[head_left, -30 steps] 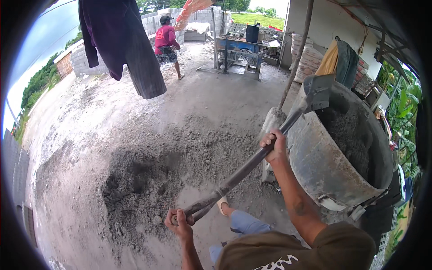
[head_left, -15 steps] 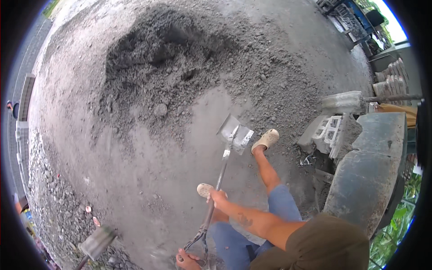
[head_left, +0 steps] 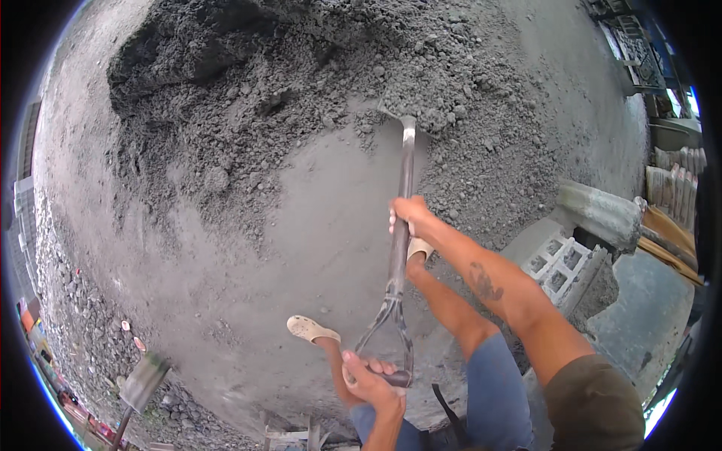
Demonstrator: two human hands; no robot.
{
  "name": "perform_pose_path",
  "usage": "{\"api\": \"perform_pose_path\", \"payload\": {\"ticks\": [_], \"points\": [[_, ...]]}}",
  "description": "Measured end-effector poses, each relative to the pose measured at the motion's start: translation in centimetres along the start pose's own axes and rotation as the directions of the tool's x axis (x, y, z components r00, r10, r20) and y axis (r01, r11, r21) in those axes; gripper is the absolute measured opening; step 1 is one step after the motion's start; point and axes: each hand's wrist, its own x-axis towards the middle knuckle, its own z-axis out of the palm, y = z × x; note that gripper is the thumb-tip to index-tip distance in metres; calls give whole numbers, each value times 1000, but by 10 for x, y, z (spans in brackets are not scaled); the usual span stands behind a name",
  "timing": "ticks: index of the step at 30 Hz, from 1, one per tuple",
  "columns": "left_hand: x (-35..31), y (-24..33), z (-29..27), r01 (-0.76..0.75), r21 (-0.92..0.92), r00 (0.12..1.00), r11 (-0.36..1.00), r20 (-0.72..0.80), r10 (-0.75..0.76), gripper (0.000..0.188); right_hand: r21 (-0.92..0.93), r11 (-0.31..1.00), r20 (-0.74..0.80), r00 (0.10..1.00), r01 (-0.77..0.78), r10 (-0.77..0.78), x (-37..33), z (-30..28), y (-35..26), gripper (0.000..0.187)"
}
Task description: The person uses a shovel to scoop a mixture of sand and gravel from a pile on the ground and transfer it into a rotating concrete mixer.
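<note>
Both hands are on a shovel (head_left: 407,161) that points away from me. My left hand (head_left: 374,379) is closed round the grip of its D-shaped handle, low in the picture. Farther up, my right hand (head_left: 407,213) wraps round the shaft. The blade is pushed into the right part of a grey, crumbly pile (head_left: 218,90) that looks like a sand-and-cement mix. Lumps of the grey mix (head_left: 432,105) cover most of the blade, and only its near edge shows.
My feet stand apart in beige clogs (head_left: 312,329). To the right are a hollow concrete block (head_left: 560,267) and a worn metal sheet (head_left: 639,316), with stacked bags (head_left: 669,192) beyond. Another shovel-like blade (head_left: 144,378) lies by the gravel (head_left: 75,323) at lower left.
The shovel has moved forward, its blade passing from bare ground into the pile. Both my hands have moved with it, the right one up and rightward. My view has shifted too.
</note>
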Motion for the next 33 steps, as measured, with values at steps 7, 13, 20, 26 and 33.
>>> {"api": "perform_pose_path", "payload": {"ticks": [7,13,20,26,33], "points": [[107,-121,74,57,6,996,998,-75,-56,35,249,968,87,995,22,-45,147,-62,-61,16],[160,-154,16,7,-153,996,988,-90,-21,28,196,981,69,997,1,-15,157,-32,3,10],[107,-104,-107,13,-32,995,999,102,-10,35,355,935,84,996,-14,-17,2,-66,52,10],[43,-13,-185,-76,-25,832,997,549,78,32,704,696,-45,987,142,-156,-205,-150,69,12],[-130,126,-212,-418,-250,280,873,879,386,36,829,227,-296,746,511,-597,-564,-246,54,12]]}}
